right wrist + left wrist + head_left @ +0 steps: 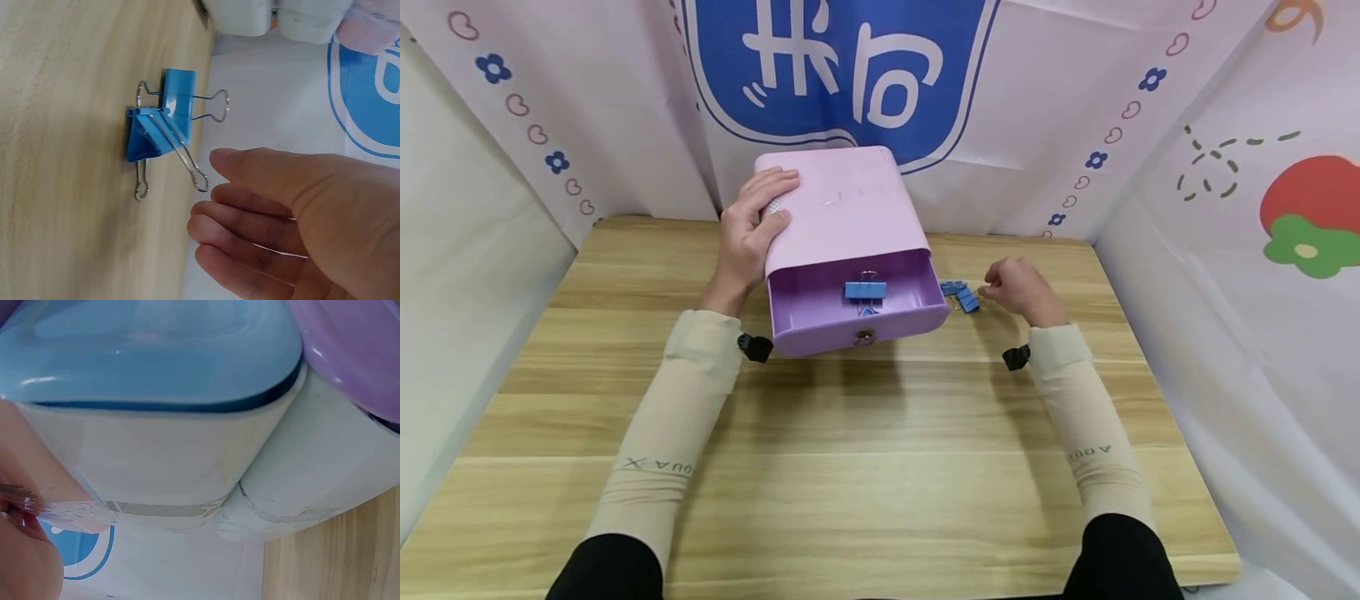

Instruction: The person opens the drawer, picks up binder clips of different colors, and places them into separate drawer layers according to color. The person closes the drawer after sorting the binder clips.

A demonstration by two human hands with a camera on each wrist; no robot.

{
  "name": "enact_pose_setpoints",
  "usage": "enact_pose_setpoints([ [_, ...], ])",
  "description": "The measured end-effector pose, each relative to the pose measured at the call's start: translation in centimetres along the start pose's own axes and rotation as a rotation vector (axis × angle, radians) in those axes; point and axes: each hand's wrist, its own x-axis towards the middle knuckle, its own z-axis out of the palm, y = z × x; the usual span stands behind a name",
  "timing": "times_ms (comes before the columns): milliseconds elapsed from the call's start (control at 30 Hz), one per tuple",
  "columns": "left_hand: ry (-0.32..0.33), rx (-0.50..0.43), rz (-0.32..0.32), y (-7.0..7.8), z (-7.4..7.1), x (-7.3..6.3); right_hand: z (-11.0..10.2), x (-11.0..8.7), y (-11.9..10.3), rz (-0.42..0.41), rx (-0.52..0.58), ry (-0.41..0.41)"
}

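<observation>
A pink storage box [842,204] has its purple drawer [861,335] pulled out at the front. Inside the drawer lies a blue binder clip [865,290], with another bit of blue and wire just below it. My left hand [748,233] rests on the box's left edge, fingers and thumb stretched over its top. To the right of the drawer, blue binder clips [178,100] lie overlapping on the table, their wire handles sticking out. Beside them is my right hand [281,212], its fingers loosely bent and holding nothing. The thumb tip is close to one wire handle, a small gap between.
The left wrist view shows a blue drawer front [162,356] and another purple one [359,350] in whitish casings, with clear tape across. A printed white cloth [1030,108] hangs behind the wooden table [850,492]. White side sheets [1217,275] flank the table.
</observation>
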Motion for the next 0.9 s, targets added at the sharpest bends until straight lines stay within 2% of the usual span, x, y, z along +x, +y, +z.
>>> enact_pose_setpoints([
  [233,-0.002,-0.016,-0.024,4.1,0.2,-0.4,0.7,0.6,0.1,0.016,0.014,-0.028],
  [433,-0.002,-0.019,-0.037,3.8,0.3,-0.4,1.0,1.0,0.4,0.027,0.024,-0.038],
  [733,-0.008,-0.028,-0.042,4.2,0.5,-0.4,0.4,0.5,0.6,0.025,0.047,-0.014],
  [900,-0.004,-0.021,-0.040,4.2,0.4,-0.4,0.1,0.1,0.5,-0.015,0.037,-0.009],
])
